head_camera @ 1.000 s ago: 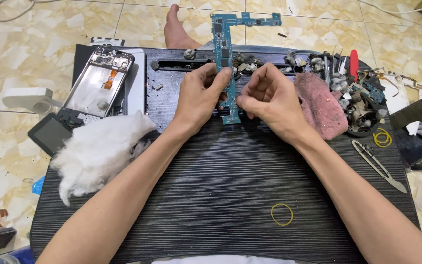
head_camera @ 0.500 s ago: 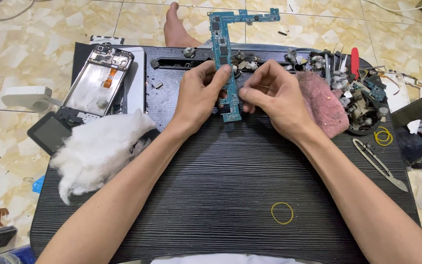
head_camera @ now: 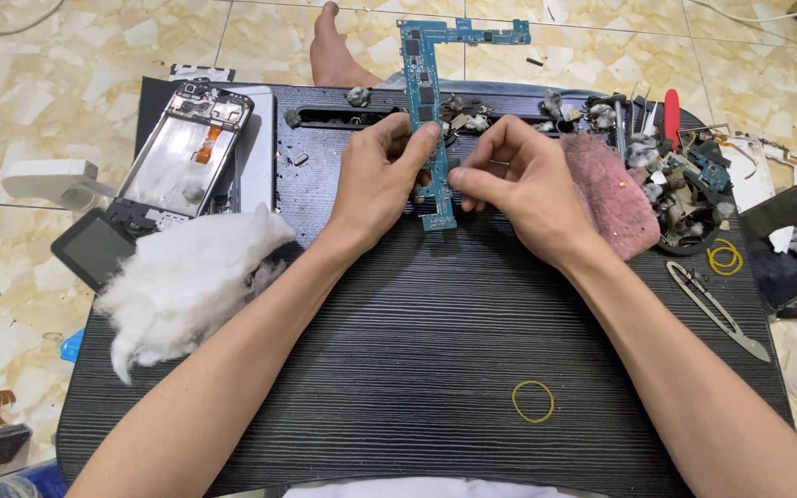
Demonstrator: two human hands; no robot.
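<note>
Left hand [head_camera: 375,175] clamps the circuit board [head_camera: 424,111] upright; right hand [head_camera: 514,180] pinches its lower edge at 3 o'clock; twisting could likely crack the board

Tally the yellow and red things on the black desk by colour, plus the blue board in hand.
Yellow rubber bands: 2, one near the front edge, one by the parts pile
Red-handled tool: 1
Blue L-shaped circuit board: 1, pinched by left hand and right hand
Total: 4
</note>
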